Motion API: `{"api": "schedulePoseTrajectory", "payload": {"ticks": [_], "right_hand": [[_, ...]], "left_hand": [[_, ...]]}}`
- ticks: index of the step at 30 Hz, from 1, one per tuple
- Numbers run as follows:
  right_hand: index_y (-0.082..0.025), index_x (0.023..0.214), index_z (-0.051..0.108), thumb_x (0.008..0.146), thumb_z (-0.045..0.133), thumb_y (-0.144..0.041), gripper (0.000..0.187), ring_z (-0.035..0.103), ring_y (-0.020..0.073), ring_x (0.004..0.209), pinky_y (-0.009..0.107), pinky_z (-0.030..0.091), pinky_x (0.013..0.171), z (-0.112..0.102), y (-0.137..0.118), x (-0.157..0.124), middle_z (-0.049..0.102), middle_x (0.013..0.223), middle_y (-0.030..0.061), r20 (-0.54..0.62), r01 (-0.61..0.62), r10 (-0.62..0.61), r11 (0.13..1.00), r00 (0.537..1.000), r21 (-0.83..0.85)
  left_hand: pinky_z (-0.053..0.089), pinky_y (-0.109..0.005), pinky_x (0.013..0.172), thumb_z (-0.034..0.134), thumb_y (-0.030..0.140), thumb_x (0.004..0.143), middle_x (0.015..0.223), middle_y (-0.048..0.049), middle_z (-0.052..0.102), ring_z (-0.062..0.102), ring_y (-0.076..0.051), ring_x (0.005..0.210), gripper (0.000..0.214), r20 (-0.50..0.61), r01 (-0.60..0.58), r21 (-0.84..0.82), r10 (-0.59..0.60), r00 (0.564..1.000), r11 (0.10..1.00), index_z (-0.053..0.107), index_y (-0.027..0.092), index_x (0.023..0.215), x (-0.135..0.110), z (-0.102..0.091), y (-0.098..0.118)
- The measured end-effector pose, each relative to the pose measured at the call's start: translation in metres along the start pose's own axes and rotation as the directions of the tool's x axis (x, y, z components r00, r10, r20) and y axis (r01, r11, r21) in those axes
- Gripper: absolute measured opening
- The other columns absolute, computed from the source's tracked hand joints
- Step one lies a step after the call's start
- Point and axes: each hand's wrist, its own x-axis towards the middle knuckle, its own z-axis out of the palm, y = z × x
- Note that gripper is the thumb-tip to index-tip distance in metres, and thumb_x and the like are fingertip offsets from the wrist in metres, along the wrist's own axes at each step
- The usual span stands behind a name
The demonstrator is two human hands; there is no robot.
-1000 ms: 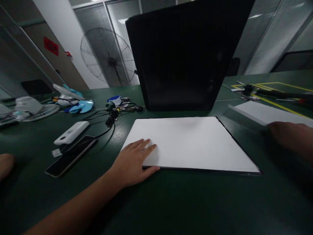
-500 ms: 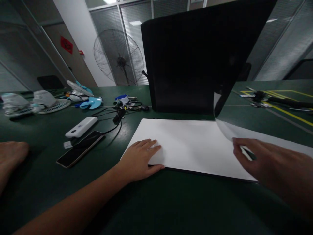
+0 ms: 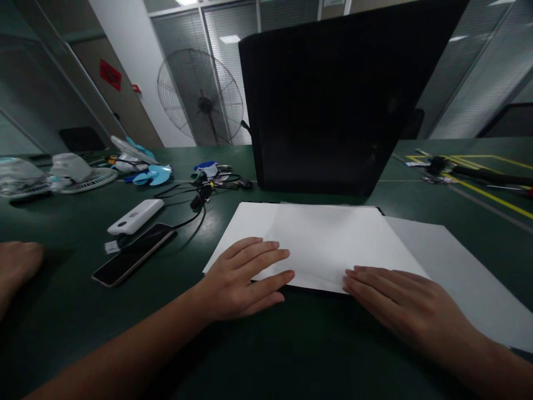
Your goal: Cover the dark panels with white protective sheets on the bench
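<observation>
A white paper sheet (image 3: 320, 233) lies on the dark green table, a thin black edge showing under its near and far sides. My left hand (image 3: 239, 278) rests on its near left part, fingers stretched and slightly apart, holding nothing. Palm down, my right hand (image 3: 410, 305) lies over the sheet's near right part, with its fingers straight and close together. A second white sheet (image 3: 453, 261) extends to the right, partly covered by my right forearm; a dark edge shows at its near right corner.
Behind the paper stands a large black panel (image 3: 333, 111). To the left are a phone (image 3: 135, 253), a white power bank (image 3: 136, 216), tangled cables (image 3: 202, 197) and fan parts (image 3: 79, 172). Another person's hand (image 3: 20, 264) rests at far left. Black gear (image 3: 478, 171) lies right.
My right hand has let go of the lifted page and moved left onto the paper. The page that curled up at the right now lies flat. My left hand has shifted slightly.
</observation>
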Motion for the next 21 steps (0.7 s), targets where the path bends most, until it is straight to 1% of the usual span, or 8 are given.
{"api": "schedulePoseTrajectory", "payload": {"ticks": [2,6,8,10,13,15,17,21], "right_hand": [[-0.017,0.127,0.066,0.103,0.048,-0.01,0.031,0.074,0.0194,0.104,0.032,0.061,0.083,-0.003,-0.001,0.002,0.078,0.117,0.0065,-0.028,0.013,-0.013,1.0,1.0,0.022],[-0.017,0.131,0.065,0.101,0.051,-0.013,0.034,0.075,0.0204,0.1,0.034,0.063,0.081,-0.001,0.001,0.003,0.078,0.116,0.007,0.005,-0.034,0.034,0.999,0.999,0.015],[-0.018,0.138,0.063,0.098,0.052,-0.016,0.041,0.076,0.0241,0.102,0.04,0.064,0.081,0.001,0.007,0.0,0.077,0.122,0.0093,0.074,-0.097,0.096,0.995,0.993,0.015],[-0.019,0.143,0.061,0.094,0.053,-0.018,0.05,0.075,0.0282,0.107,0.048,0.065,0.085,0.003,0.016,-0.006,0.074,0.129,0.0108,0.146,-0.158,0.151,0.987,0.978,0.033],[-0.021,0.141,0.066,0.09,0.056,-0.021,0.052,0.075,0.0303,0.106,0.054,0.064,0.087,0.005,0.032,-0.017,0.075,0.128,0.0102,0.21,-0.233,0.215,0.97,0.954,0.067],[-0.024,0.134,0.071,0.091,0.058,-0.023,0.046,0.076,0.0289,0.101,0.052,0.065,0.083,0.007,0.044,-0.024,0.077,0.122,0.0079,0.247,-0.27,0.242,0.959,0.938,0.087],[-0.027,0.128,0.075,0.093,0.059,-0.024,0.039,0.077,0.0269,0.099,0.049,0.066,0.082,0.008,0.055,-0.031,0.078,0.118,0.0048,0.284,-0.29,0.249,0.95,0.926,0.114],[-0.029,0.123,0.077,0.095,0.062,-0.026,0.032,0.077,0.0243,0.099,0.045,0.066,0.085,0.007,0.07,-0.04,0.079,0.118,0.0024,0.313,-0.295,0.227,0.937,0.922,0.19]], "left_hand": [[0.056,-0.043,0.108,0.071,0.029,0.098,0.13,-0.0074,0.076,0.069,-0.024,0.123,0.031,0.073,-0.008,-0.02,0.01,0.997,1.0,0.068,0.022,0.128,-0.001,0.004,-0.003],[0.06,-0.039,0.097,0.065,0.01,0.097,0.106,-0.0032,0.08,0.074,-0.019,0.101,0.028,0.035,0.023,-0.028,-0.022,0.999,0.999,0.069,0.021,0.122,-0.006,0.008,-0.009],[0.06,-0.039,0.093,0.064,0.007,0.093,0.1,-0.0031,0.08,0.073,-0.019,0.093,0.026,0.017,0.094,0.0,-0.094,0.995,0.996,0.071,0.021,0.114,-0.008,0.005,-0.011],[0.059,-0.04,0.089,0.063,0.006,0.089,0.091,-0.0029,0.078,0.071,-0.02,0.088,0.022,-0.016,0.186,0.062,-0.186,0.982,0.981,0.073,0.022,0.1,-0.008,0.001,-0.012],[0.056,-0.041,0.082,0.059,0.004,0.084,0.075,-0.0026,0.072,0.066,-0.022,0.08,0.022,-0.078,0.313,0.18,-0.304,0.949,0.932,0.068,0.023,0.077,-0.007,-0.005,-0.016],[0.052,-0.042,0.078,0.056,0.004,0.083,0.073,-0.0041,0.07,0.064,-0.024,0.08,0.024,-0.065,0.375,0.255,-0.371,0.927,0.892,0.066,0.022,0.072,-0.007,-0.007,-0.02],[0.049,-0.043,0.078,0.053,0.004,0.084,0.076,-0.0055,0.071,0.063,-0.025,0.081,0.025,-0.03,0.421,0.305,-0.434,0.901,0.854,0.068,0.022,0.073,-0.007,-0.009,-0.024],[0.046,-0.045,0.079,0.05,0.008,0.086,0.076,-0.0052,0.072,0.062,-0.025,0.08,0.028,0.036,0.469,0.292,-0.499,0.866,0.834,0.069,0.022,0.07,-0.01,-0.011,-0.027]]}}
